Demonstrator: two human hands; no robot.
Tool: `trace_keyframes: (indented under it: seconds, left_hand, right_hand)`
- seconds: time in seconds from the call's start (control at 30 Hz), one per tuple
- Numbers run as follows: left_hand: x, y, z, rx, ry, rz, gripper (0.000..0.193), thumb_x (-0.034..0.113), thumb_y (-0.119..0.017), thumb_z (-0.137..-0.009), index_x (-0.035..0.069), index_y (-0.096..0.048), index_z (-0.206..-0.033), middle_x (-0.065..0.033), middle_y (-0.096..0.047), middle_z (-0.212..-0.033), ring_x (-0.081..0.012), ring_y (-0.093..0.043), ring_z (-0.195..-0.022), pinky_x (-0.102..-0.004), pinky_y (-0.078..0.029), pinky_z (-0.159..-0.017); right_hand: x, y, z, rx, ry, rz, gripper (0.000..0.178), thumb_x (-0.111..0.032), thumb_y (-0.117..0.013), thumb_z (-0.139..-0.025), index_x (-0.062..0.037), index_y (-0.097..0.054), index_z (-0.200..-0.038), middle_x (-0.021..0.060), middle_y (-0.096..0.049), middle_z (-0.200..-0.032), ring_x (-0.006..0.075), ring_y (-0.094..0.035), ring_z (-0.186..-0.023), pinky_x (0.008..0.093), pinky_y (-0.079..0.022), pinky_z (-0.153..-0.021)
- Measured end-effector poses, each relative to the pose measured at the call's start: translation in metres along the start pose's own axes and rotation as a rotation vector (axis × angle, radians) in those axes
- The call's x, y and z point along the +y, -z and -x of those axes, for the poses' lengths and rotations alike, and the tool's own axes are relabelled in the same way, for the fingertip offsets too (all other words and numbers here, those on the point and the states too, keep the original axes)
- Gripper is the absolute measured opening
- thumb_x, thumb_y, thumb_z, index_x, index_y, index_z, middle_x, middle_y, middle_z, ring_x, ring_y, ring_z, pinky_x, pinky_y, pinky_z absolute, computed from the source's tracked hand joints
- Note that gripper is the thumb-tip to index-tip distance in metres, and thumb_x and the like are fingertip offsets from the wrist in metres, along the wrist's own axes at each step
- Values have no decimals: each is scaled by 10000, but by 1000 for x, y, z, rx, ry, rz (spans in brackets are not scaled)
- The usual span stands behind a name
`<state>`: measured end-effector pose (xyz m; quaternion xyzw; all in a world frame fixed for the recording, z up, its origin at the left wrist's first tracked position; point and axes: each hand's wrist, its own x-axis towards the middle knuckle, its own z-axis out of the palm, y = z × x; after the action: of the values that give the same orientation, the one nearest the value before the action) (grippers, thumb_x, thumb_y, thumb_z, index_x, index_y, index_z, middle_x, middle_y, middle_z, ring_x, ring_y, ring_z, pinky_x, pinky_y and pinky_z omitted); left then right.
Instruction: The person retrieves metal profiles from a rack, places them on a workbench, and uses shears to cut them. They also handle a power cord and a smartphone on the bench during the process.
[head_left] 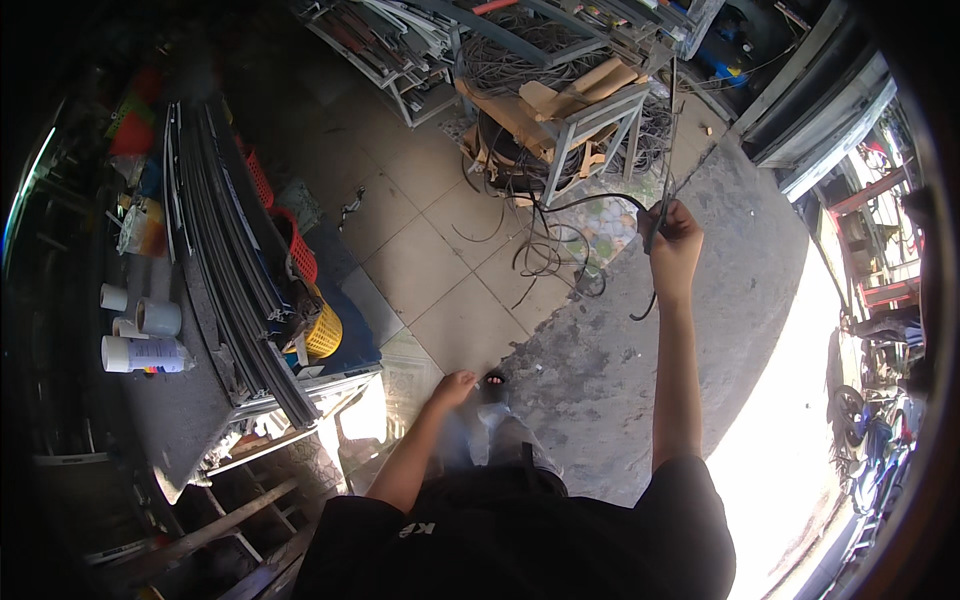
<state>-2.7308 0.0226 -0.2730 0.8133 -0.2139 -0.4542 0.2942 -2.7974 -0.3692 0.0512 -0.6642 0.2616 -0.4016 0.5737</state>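
Note:
My right hand (672, 240) is raised out in front on the right, fingers closed around a thin black flexible strip (617, 197). One part of the strip runs left toward the rack, and a loose end curls below the hand. More long, thin strips rise from around the fist. Low near my legs, my left hand (455, 388) has its fingers curled in; whether anything is inside is hidden. A loose tangle of dark strips (545, 255) lies on the tiled floor beyond, beside the rack.
A metal rack (560, 160) holds torn cardboard (575, 90) and coiled strips (500, 60). At left, a bench carries long dark profiles (225, 240), white rolls (158, 317) and a yellow basket (322, 330). Tile (410, 290) meets rough concrete (600, 400); a motorbike (875, 440) stands far right.

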Motion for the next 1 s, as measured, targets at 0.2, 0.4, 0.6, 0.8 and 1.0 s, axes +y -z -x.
trace_keyframes:
  seconds: [0.2, 0.4, 0.6, 0.8, 1.0]
  left_hand:
    - [82, -19, -72, 12, -193, 190, 321, 267, -576, -964, 21, -647, -1158, -125, -701, -1110, -230, -665, -1048, -318, -508, -898]
    - [144, -3, -168, 171, -246, 205, 273, 207, -567, -953, 14, -666, -1119, -130, -717, -1042, -274, -689, -951, -337, -525, -860]
    - [211, 58, -352, 317, -169, -346, 299, 183, -568, -913, 83, -612, -1192, -130, -636, -1116, -302, -628, -1032, -416, -501, -892]
    - [245, 49, -530, 294, -225, -567, 378, 168, -546, -921, 312, -606, -1265, -54, -480, -1400, -288, -446, -1286, -509, -344, -1067]
    - [253, 4, -614, -6, -427, -1232, 205, 193, -564, -864, 216, -757, -797, 65, -712, -873, -178, -645, -985, -447, -394, -976]
  right_hand:
    - [-20, -15, -37, -25, 9, 46, 197, 115, -488, -726, 25, -614, -848, 17, -583, -691, 80, -517, -622, 222, -388, -552]
    - [-32, -19, -75, -127, -22, 153, 67, 45, -561, -834, 2, -587, -789, -3, -543, -646, 41, -467, -576, 207, -358, -521]
    - [-40, -5, -111, -181, -231, 185, 147, 107, -543, -801, -20, -535, -729, 23, -536, -579, 67, -455, -466, 225, -352, -437]
    - [8, 62, -140, -382, -328, 402, 313, -361, -588, -922, -71, -577, -805, 28, -472, -564, 116, -396, -438, 275, -272, -396]
    - [30, 107, -215, -387, -813, 293, 365, -362, -750, -834, -54, -555, -812, 10, -511, -609, 98, -437, -476, 242, -311, -416]
